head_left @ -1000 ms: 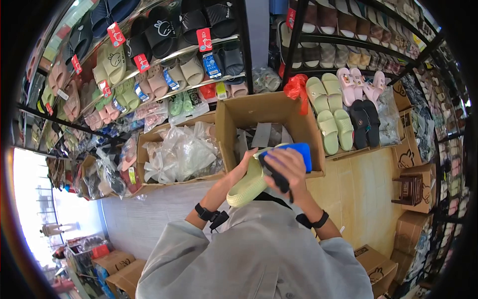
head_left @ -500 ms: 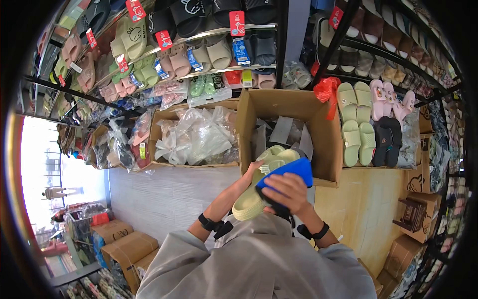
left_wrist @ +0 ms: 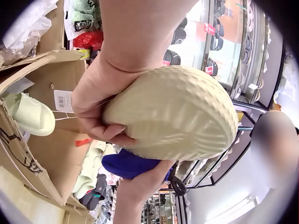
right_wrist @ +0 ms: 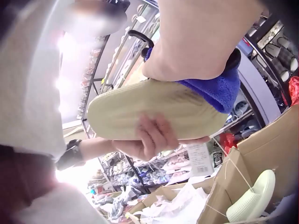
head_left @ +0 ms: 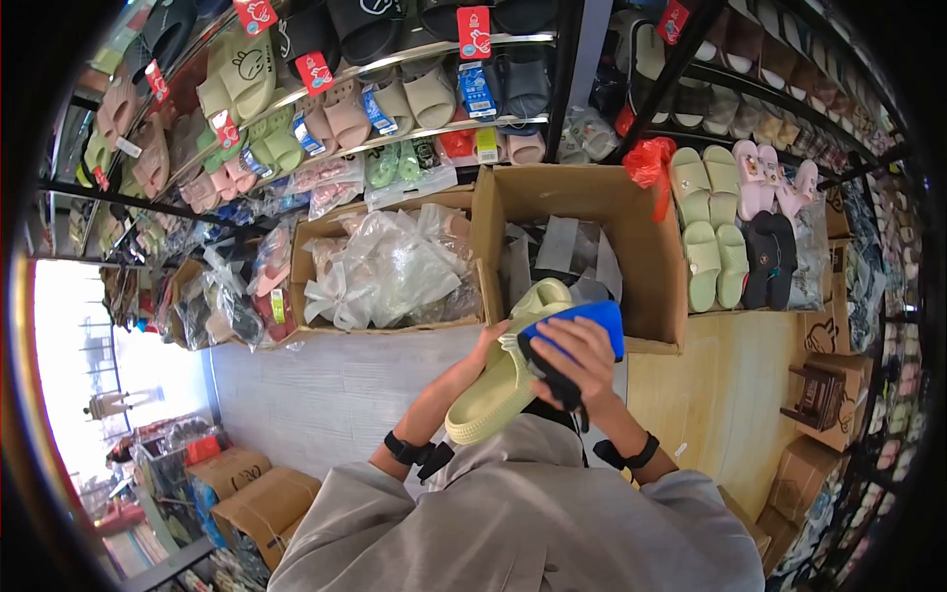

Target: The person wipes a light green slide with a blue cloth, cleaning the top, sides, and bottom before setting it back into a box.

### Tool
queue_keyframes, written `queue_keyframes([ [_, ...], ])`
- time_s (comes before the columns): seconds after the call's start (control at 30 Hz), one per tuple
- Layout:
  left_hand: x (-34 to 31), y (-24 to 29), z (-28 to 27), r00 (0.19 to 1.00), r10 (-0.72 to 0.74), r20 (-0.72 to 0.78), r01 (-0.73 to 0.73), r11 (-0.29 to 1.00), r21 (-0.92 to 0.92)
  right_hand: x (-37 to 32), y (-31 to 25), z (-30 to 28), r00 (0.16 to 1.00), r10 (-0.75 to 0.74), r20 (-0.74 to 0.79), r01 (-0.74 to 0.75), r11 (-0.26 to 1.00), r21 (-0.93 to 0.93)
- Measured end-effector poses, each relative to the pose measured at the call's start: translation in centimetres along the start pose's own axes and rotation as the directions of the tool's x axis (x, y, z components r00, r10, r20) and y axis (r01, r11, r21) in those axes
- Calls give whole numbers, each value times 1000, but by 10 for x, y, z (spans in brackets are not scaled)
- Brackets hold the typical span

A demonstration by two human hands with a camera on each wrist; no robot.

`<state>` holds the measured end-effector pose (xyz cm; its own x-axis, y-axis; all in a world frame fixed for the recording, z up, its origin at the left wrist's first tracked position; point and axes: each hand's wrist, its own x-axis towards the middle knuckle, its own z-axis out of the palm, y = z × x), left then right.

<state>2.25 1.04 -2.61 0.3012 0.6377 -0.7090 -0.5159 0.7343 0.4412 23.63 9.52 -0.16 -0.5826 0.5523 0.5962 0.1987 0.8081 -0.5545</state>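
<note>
In the head view my left hand [head_left: 487, 349] grips a pale green slipper [head_left: 481, 403] by its side, with the heel toward my body. Fingers of that hand curl over the slipper's edge in the left wrist view, where its ridged sole [left_wrist: 182, 126] shows. My right hand [head_left: 580, 357] holds a blue fleecy pad [head_left: 604, 318] with a black back and a black loop. In the right wrist view the fleece [right_wrist: 219, 91] lies against the slipper. A second pale green slipper [right_wrist: 254, 198] hangs from thin strings, beside a white tag [right_wrist: 200, 159].
An open cardboard box [head_left: 651, 266] with plastic-wrapped items stands ahead, beside another box of clear bags [head_left: 385, 266]. Slippers [head_left: 715, 261] lie in rows at the right. Racks of footwear rise behind. A dark wooden stool [head_left: 817, 397] stands at the far right.
The blue pad has shifted over the slipper and tilted, while my right hand stays on it. Both hands keep their hold. The head view has turned, so the boxes now appear farther right.
</note>
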Motion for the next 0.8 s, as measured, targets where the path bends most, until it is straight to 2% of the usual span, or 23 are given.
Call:
queue_keyframes([
  [0.2,-6,22,-13,997,-42,59,40,999,35,14,-60,25,973,-213,91,212,977,15],
  [0.37,-11,46,-27,992,-70,107,63,996,70,32,-50,18,944,-283,169,296,953,-59],
  [0.4,-13,48,-30,990,-80,118,71,994,79,31,-42,17,947,-287,143,302,948,-96],
  [0.53,-17,61,-40,989,-74,125,62,993,101,36,-15,10,994,-103,-35,94,975,-202],
  [0.6,-21,65,-46,993,-36,112,22,992,124,46,-15,8,993,65,-99,-80,985,-152],
  [0.63,-20,66,-52,990,-89,106,77,990,116,51,-18,10,984,126,-126,-141,982,-122],
  [0.67,-20,67,-56,990,-83,110,71,992,107,54,-22,16,970,188,-152,-203,975,-90],
  [0.8,-28,76,-67,988,-41,147,32,997,66,63,-43,38,986,87,-139,-116,969,-220],
])
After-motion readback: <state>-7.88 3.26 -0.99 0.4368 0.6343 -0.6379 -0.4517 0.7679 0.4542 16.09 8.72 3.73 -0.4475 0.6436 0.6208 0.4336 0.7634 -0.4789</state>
